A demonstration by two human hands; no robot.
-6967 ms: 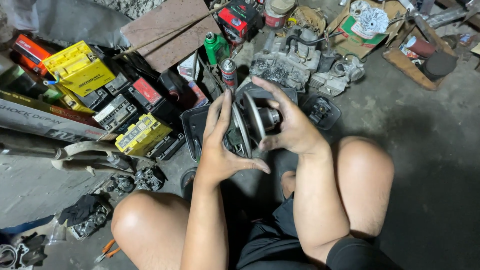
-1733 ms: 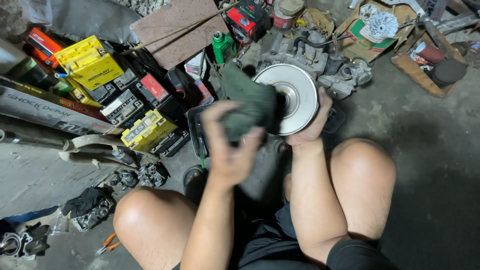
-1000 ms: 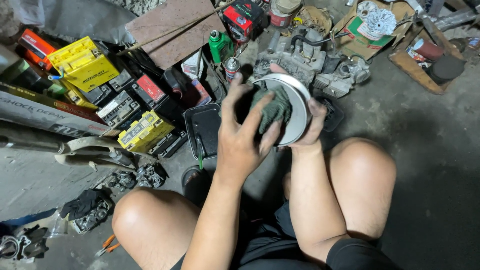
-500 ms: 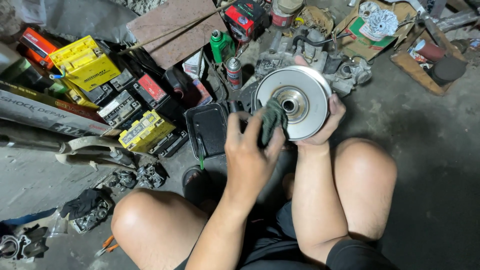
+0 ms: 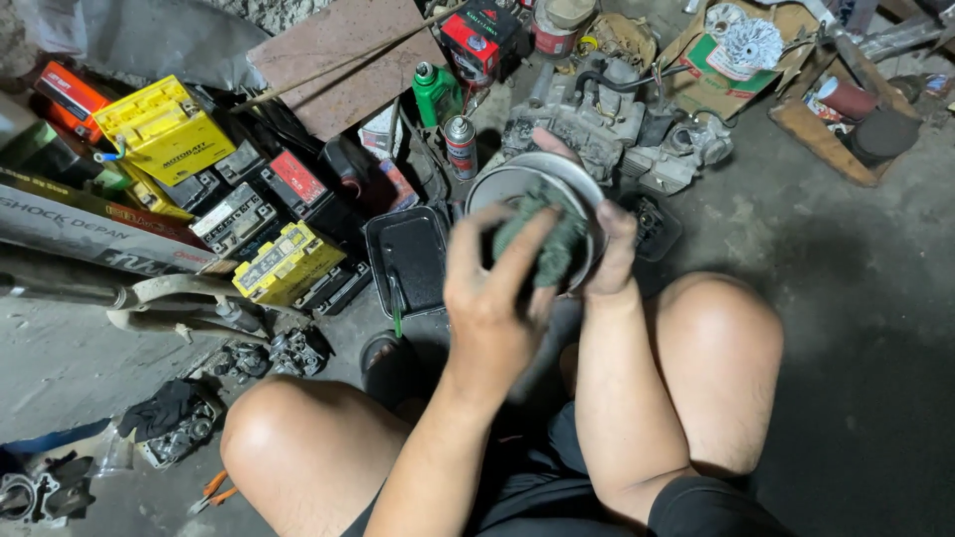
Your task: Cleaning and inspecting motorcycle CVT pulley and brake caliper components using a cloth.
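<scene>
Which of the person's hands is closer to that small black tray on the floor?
Left. The left hand rubs a green rag just right of the black tray; the right hand sits farther right, gripping the disc.

the left hand (image 5: 492, 298) presses a green rag (image 5: 542, 239) against the face of a round metal disc (image 5: 537, 214), which the right hand (image 5: 607, 254) grips by its rim. just beside it, a black tray (image 5: 410, 261) lies on the concrete floor (image 5: 846, 298), with yellow battery boxes (image 5: 164, 134) further left.

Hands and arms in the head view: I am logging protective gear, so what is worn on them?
Nothing: the left hand and right hand are bare, with no gloves, rings or watch visible. Both forearms are sleeveless. Dark shorts show below.
</scene>
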